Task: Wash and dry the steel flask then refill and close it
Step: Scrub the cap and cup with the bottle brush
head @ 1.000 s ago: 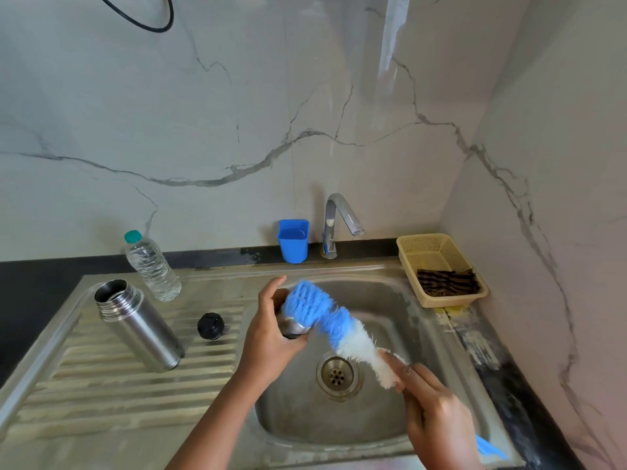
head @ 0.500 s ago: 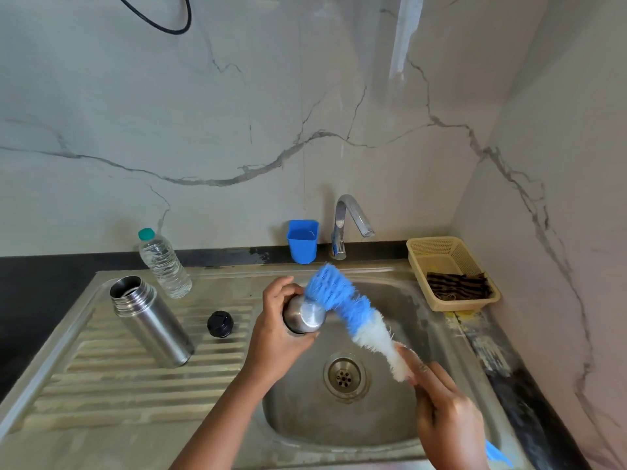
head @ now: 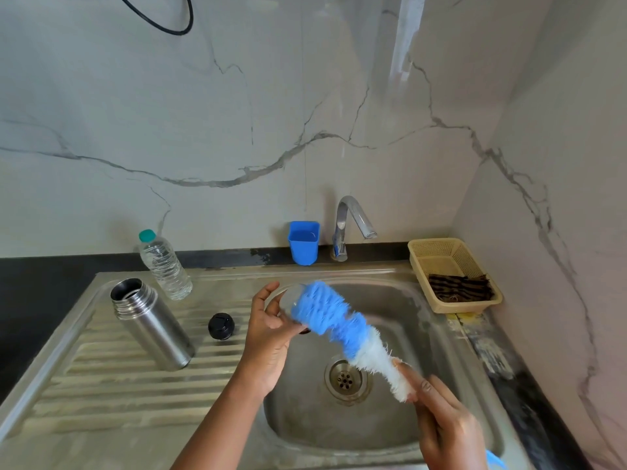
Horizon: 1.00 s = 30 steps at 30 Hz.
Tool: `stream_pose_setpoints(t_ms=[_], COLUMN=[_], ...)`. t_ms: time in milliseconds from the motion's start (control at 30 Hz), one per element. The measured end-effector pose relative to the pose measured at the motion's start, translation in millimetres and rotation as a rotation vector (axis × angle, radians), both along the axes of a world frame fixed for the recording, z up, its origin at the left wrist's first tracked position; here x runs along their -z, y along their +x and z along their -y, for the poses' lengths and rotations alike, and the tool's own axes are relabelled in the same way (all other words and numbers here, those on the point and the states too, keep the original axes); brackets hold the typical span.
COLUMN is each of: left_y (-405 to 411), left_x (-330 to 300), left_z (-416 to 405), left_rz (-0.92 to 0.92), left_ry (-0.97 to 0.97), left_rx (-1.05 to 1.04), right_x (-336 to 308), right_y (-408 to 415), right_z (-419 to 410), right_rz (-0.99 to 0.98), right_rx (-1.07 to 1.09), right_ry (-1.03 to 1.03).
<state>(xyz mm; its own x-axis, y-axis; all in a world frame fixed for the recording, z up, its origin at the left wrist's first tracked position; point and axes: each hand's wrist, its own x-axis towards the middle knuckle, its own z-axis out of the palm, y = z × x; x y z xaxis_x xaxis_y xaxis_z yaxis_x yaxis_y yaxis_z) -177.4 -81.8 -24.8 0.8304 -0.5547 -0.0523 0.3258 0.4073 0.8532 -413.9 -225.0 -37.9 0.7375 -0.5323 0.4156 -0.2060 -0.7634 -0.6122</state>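
1. We kept our left hand (head: 271, 337) curled round the steel cup (head: 288, 305), probably the flask's cap, now blurred and turned.
2. Our right hand (head: 444, 425) gripped the brush (head: 336, 323), scrubbing on.
3. The flask (head: 151, 322) stood at nine o'clock, unwashed yet.

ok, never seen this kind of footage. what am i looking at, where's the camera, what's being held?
No robot: a person's two bare hands, filmed by one wide-angle camera on their head, looking down at a steel sink. The left hand holds a small steel cup-shaped lid, blurred by motion. The right hand grips a blue-and-white bristle bottle brush, its head against the lid. On the ribbed draining board stand the open steel flask, a black round stopper and a clear plastic water bottle. Behind are a blue plastic cup, a chrome tap and a beige basket.
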Motion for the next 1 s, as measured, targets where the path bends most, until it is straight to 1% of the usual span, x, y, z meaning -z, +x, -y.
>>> stream_pose_setpoints(t_ms=[67,200,333,433,500,567,600,667,733,800,900,1000], left_y=[1.0,1.1,0.4,1.9,3.3,3.5,3.5,4.7,5.3,6.0,4.6,1.5], left_x=[-1.0,-7.1,-9.9,-7.5,-2.1,4.0,6.8,12.5,18.1,26.1,34.3,35.0], left_z=[-0.2,-1.6,-0.5,-1.8,-3.1,-2.8,-2.6,-2.4,-4.3,-9.0,-16.7,-19.6], left_rz=[-0.023,-0.06,-0.112,-0.161,-0.168,-0.155,-0.155,-0.176,-0.213,-0.309,-0.45,-0.485], left_ry=[-0.016,-0.052,-0.094,-0.123,-0.127,-0.12,-0.09,0.056,0.256,0.405,0.482,0.5], left_rx=[0.002,0.004,0.034,0.054,0.058,0.062,0.053,0.009,-0.025,-0.026,-0.053,-0.073], right_x=[-1.2,0.9,3.3,6.3,8.1,9.9,11.2,9.7,-0.2,-18.2,-55.1,-96.2], right_y=[1.1,0.5,4.8,4.4,7.2,15.4,20.5,30.8,44.9,66.1,110.1,161.1], right_z=[1.5,1.0,2.0,-0.7,-0.3,5.4,8.0,11.1,13.9,19.2,31.4,40.1], right_rz=[0.01,0.027,0.074,0.079,0.044,-0.05,-0.111,-0.195,-0.234,-0.255,-0.324,-0.482], right_rx=[0.016,-0.017,0.042,-0.018,0.021,0.137,0.191,0.244,0.237,0.186,0.166,0.216], right_ry=[0.045,-0.015,0.046,0.006,0.027,0.059,0.065,0.033,-0.06,-0.238,-0.469,-0.687])
